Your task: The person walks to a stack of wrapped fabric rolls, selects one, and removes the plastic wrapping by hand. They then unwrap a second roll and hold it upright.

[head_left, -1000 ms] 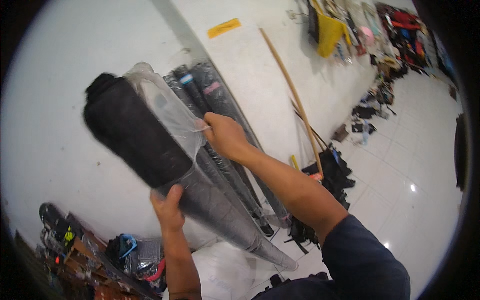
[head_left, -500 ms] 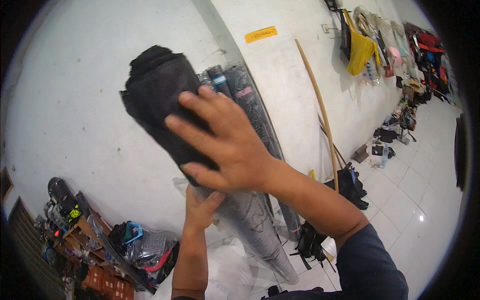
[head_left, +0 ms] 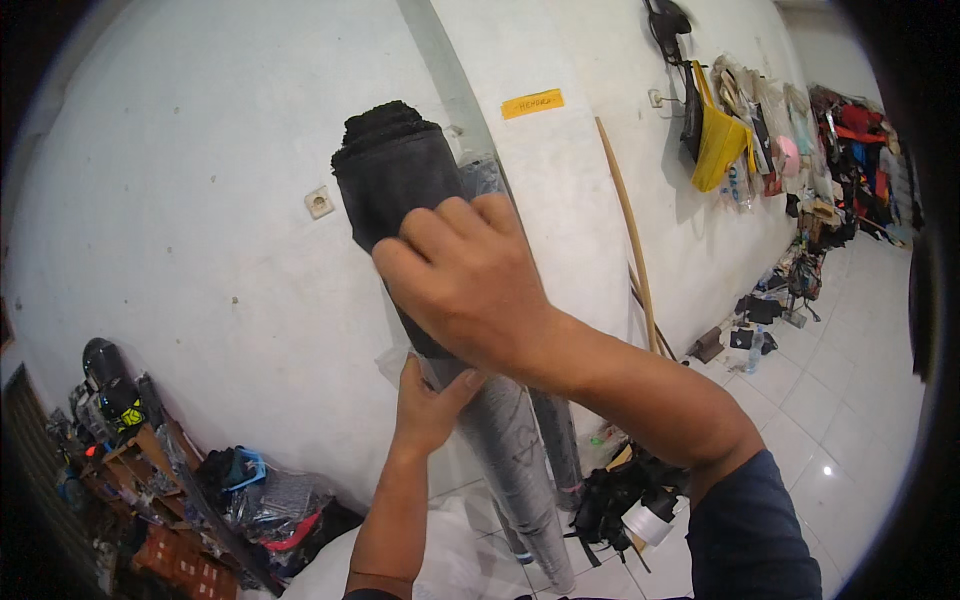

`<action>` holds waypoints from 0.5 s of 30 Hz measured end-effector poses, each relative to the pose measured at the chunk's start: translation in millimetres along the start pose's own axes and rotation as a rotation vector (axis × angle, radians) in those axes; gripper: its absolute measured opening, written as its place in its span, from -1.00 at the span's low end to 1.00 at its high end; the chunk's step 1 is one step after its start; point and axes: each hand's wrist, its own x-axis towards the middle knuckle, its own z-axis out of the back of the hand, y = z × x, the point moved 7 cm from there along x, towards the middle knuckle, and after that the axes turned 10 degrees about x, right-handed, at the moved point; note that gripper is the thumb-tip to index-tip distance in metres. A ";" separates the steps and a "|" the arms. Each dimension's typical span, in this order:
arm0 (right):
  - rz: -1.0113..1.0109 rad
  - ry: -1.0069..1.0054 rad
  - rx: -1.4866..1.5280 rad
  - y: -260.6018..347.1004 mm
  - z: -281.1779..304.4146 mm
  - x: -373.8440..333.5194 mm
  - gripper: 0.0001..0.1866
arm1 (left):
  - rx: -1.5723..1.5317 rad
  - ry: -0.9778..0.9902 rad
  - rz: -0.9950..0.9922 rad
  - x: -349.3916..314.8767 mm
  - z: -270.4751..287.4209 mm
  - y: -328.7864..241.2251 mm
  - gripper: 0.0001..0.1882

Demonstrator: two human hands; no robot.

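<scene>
A tall roll of black fabric [head_left: 395, 185] stands tilted before me, its ragged upper end bare and its lower length inside a clear plastic sleeve [head_left: 508, 450]. Around the roll, at the sleeve's upper edge, my left hand [head_left: 430, 410] is closed, thumb on the near side. My right hand [head_left: 475, 280] rests against the bare black part with its fingers curled in. Whatever those fingers pinch, if anything, is hidden behind the knuckles. Another plastic-wrapped roll [head_left: 557, 440] leans on the wall just behind.
A wooden pole [head_left: 628, 230] leans on the wall to the right. Black bags [head_left: 610, 500] lie on the tiled floor by the rolls. A white sack [head_left: 400, 560] is low in front, with a cluttered shelf [head_left: 150, 470] at left. A yellow bag [head_left: 722, 150] hangs at right.
My right hand has gone from spread fingers on the roll to curled ones. The roll stands more upright, its top farther right in view. My left hand keeps its hold.
</scene>
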 end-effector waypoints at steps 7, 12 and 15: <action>-0.012 -0.136 0.271 -8.2 14.6 -17.3 -0.83 | 0.048 -0.069 0.081 -3.0 1.3 2.5 -0.46; 0.149 0.015 0.205 2.7 7.5 -17.8 -0.89 | 0.025 -0.072 0.030 -3.0 2.8 -0.7 -0.49; 0.078 -0.094 0.190 -13.1 13.2 -15.1 -0.89 | 0.027 -0.123 0.072 -6.1 9.2 5.3 -0.47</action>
